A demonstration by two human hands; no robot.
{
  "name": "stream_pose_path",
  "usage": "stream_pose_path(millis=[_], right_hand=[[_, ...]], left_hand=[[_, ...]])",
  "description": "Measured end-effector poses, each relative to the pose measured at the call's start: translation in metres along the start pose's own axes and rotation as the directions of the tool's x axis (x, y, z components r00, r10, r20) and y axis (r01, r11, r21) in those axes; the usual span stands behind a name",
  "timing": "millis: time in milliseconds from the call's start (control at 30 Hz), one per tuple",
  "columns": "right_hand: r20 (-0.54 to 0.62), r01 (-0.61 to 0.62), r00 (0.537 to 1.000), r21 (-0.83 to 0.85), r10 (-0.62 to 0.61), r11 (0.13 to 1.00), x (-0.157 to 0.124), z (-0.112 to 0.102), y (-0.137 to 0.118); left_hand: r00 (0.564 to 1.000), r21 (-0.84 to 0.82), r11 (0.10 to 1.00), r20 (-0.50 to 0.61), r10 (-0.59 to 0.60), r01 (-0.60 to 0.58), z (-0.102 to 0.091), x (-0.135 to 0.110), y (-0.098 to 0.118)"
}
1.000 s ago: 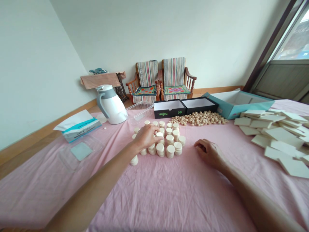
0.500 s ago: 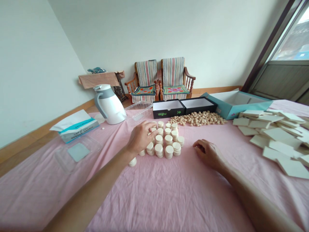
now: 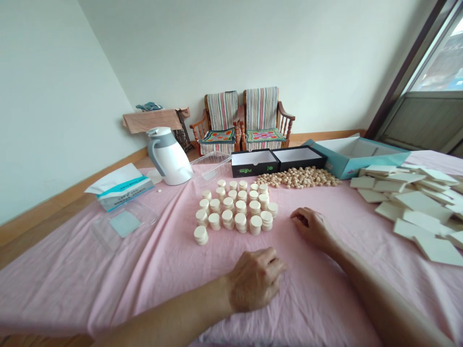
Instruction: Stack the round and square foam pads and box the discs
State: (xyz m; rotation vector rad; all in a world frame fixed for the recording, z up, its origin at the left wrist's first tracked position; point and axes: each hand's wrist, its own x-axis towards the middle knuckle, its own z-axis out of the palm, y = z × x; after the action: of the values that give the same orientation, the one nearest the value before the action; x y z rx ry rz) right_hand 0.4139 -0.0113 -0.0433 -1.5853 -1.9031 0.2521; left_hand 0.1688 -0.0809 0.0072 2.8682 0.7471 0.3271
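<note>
Left hand (image 3: 255, 279): curled; cannot tell what it holds.
Right hand (image 3: 313, 229): half curled, inside hidden.
Stacks (image 3: 240, 222): beyond left hand; could topple if it drags cloth (image 3: 162, 260).

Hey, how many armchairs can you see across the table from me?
2. The left armchair and the right armchair stand side by side beyond the pink tablecloth. Others could be outside the view.

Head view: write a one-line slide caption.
Left hand and right hand near stacked pale discs on a pink cloth, tan pieces heaped behind.
</note>
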Motion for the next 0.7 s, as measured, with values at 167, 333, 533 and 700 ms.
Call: stream_pose_path(millis=[167,333,533,700], right_hand=[[-0.01,0.002,1.0,0.012,-0.002,1.0,0.001,0.003,0.003],[-0.033,-0.009,0.999,0.016,0.009,1.0,0.002,0.007,0.006],[-0.045,-0.007,0.999,0.029,0.008,1.0,0.005,0.009,0.004],[-0.064,0.001,0.998,0.025,0.001,1.0,0.006,0.012,-0.002]], left_hand=[[1.0,-0.024,1.0,-0.024,-0.014,0.013,0.005,-0.002,-0.005],[0.999,-0.003,1.0,-0.037,-0.005,0.005,0.005,-0.003,-0.003],[0.998,0.018,1.0,-0.06,-0.014,0.015,0.007,-0.005,-0.003],[0.998,0.012,1.0,-0.067,-0.01,0.011,0.008,-0.005,-0.003]])
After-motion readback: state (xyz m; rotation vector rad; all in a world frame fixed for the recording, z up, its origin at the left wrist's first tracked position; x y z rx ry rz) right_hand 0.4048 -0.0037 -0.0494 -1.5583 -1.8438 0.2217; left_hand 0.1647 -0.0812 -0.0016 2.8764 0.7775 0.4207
